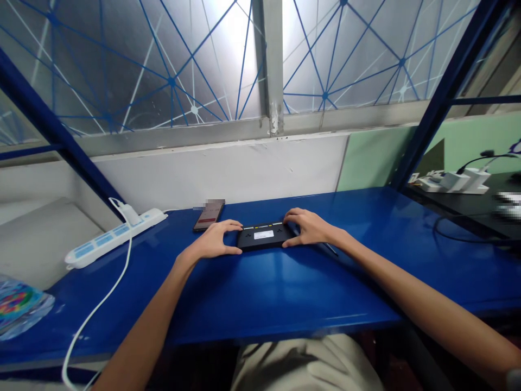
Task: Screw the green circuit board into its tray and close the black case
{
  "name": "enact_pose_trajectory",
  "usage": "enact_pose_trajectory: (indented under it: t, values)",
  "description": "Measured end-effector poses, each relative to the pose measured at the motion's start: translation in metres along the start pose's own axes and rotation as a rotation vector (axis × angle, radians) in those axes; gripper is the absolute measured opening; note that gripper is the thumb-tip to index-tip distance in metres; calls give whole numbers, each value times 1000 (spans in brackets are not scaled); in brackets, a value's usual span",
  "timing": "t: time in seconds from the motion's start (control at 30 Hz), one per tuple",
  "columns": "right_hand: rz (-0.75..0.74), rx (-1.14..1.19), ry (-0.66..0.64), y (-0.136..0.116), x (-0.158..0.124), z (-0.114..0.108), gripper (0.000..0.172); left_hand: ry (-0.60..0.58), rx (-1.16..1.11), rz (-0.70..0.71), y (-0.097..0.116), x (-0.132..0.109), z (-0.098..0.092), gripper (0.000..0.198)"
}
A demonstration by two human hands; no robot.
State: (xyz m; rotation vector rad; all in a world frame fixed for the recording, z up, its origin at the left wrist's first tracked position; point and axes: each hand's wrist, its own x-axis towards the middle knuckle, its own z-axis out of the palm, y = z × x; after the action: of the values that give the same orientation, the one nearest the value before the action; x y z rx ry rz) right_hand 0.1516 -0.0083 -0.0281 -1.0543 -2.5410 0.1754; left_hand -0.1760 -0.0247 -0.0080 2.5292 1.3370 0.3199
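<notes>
A flat black router-like box [248, 243] lies on the blue table, its white label facing up and small white and yellow marks along its far edge. My left hand [215, 239] grips its left end, thumb at the near corner and fingers at the far one. At the opposite end, my right hand [306, 227] holds the box the same way. A thin dark stick [331, 250], perhaps a pen or screwdriver, pokes out from beneath my right wrist. Just beyond my left hand rests a phone [209, 214] with its screen lit.
A white power strip [116, 239] with a plugged-in charger lies at the left, its white cable [122, 277] hanging over the near edge. Blue frame posts rise on both sides. A plastic packet [20, 307] sits far left. Another power strip [453, 182] stands on a black table at right.
</notes>
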Motion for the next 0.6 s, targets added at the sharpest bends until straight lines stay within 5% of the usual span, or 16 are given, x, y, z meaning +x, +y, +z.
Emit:
enact_pose_trajectory:
  t: [0.6]
  values:
    - [18,9,11,-2,1,2,60,-4,-14,-30,5,-1,-2,64]
